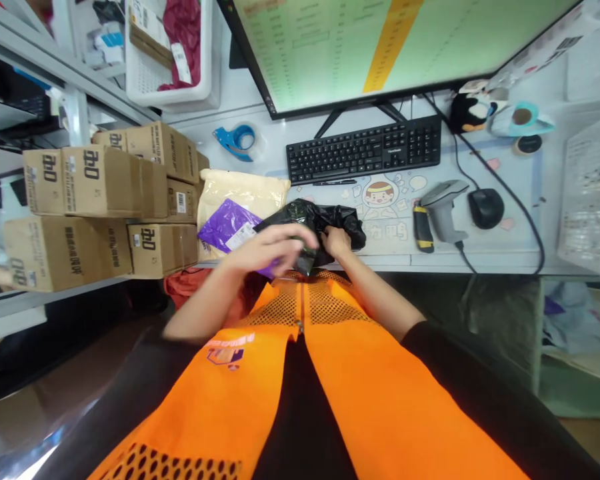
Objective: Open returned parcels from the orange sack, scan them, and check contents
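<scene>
A crinkled black plastic bag (300, 215) lies at the desk's front edge, below the keyboard. My right hand (336, 241) has its fingers curled into the bag's right part, and the fingertips are partly hidden in the folds. Over the bag's left end is my left hand (283, 245), blurred by motion, its fingers loosely bent and apart with nothing visible in them. To the left, a purple plastic parcel (227, 223) with a white label rests on a cream padded mailer (245, 185).
Stacked cardboard boxes (113, 180) stand at the left. A blue tape dispenser (235, 141), a black keyboard (363, 152) and a monitor (330, 57) are behind the bag. Rightward lie a yellow-black cutter (423, 228), a barcode scanner (445, 210), a mouse (486, 208) and cables.
</scene>
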A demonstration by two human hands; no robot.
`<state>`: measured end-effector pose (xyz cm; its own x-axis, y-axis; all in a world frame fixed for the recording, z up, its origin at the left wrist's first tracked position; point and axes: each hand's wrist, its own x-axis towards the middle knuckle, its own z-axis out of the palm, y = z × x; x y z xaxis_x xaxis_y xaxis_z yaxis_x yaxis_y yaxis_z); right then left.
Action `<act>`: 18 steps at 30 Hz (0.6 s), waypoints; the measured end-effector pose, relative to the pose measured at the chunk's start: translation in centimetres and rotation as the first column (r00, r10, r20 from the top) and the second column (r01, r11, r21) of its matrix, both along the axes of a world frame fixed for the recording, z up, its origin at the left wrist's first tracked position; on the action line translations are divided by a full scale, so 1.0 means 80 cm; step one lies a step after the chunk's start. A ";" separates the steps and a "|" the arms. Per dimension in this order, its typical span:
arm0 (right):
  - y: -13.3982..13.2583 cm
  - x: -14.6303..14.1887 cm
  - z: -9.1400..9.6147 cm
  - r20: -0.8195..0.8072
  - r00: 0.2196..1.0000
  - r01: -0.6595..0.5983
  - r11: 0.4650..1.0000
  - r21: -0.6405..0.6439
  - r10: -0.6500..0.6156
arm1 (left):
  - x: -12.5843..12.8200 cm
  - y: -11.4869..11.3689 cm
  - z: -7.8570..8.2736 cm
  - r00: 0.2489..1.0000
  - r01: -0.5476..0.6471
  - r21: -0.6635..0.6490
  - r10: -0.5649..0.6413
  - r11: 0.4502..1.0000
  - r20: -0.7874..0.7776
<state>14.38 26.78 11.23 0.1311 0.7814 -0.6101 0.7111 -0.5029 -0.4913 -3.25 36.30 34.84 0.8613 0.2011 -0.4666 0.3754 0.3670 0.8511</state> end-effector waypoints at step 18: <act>0.008 -0.002 -0.006 0.102 0.992 0.091 0.990 -0.107 -0.081 | -0.034 -0.027 -0.159 0.725 0.681 0.371 -0.508 0.631 -0.465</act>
<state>14.22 27.42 10.78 0.2575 0.6923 -0.6741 0.7043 -0.6121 -0.3597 -5.98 34.18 22.11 0.7122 -0.0372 -0.7010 0.6114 -0.4576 0.6455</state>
